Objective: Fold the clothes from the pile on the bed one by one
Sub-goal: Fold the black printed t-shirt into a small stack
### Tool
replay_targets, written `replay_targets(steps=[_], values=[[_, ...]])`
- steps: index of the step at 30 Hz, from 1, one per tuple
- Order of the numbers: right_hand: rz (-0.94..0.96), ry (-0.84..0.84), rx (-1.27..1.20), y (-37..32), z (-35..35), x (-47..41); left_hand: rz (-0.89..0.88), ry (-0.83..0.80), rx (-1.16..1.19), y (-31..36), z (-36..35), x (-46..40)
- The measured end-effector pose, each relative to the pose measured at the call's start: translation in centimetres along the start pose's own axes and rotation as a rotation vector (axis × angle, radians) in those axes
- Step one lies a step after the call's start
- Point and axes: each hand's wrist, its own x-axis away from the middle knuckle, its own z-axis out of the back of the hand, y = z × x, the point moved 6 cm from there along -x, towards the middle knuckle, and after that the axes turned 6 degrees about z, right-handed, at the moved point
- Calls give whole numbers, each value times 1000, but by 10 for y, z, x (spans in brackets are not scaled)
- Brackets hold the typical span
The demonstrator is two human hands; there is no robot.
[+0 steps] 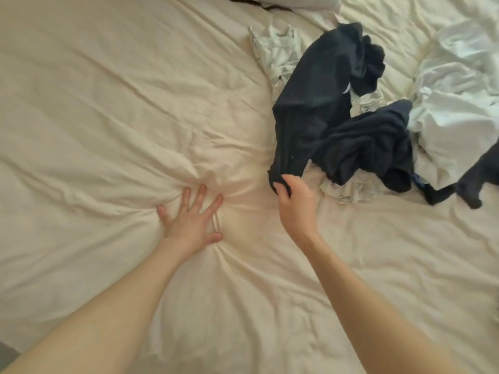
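Observation:
A dark navy garment (318, 87) stretches from the clothes pile at the upper right toward the middle of the bed. My right hand (295, 203) grips its near end, fingers curled round the cloth. A second dark garment (375, 147) lies crumpled just right of it. My left hand (191, 220) presses flat on the cream sheet (108, 117), fingers spread, and the sheet is dented and wrinkled around it. White clothes (456, 103) make up the right side of the pile.
A white patterned cloth (272, 52) lies under the dark garments, and another dark piece (475, 179) sits at the right edge. A white pillow (291, 1) is at the top. The bed's left half shows only wrinkled sheet.

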Motion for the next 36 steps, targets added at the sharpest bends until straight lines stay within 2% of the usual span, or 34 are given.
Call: replay_targets(steps=[2,4,6,9,11,15,18,21,24,29,32,36], values=[[-76,17,-104,-10,11,33,-26,-111,22,-1,15,5],[-112,23,-196,-25,28,60,-74,-137,72,2,37,20],[-99,12,-253,-46,49,81,-140,-64,263,15,57,51],[-46,-22,-320,-87,87,103,-314,159,604,50,91,122],[18,-53,-344,-119,117,111,-442,286,705,73,120,169],[107,43,-404,-177,196,119,-604,473,678,105,189,246],[105,25,-463,-211,253,127,-563,423,660,117,243,294],[192,3,-369,-243,309,135,-609,485,577,122,294,347],[326,-2,-297,-281,359,146,-687,598,615,125,334,402],[486,9,-127,-339,417,167,-867,427,710,151,361,467],[537,36,-81,-359,445,172,-905,471,669,162,368,488],[538,92,-40,-366,473,173,-889,617,630,161,388,501]])
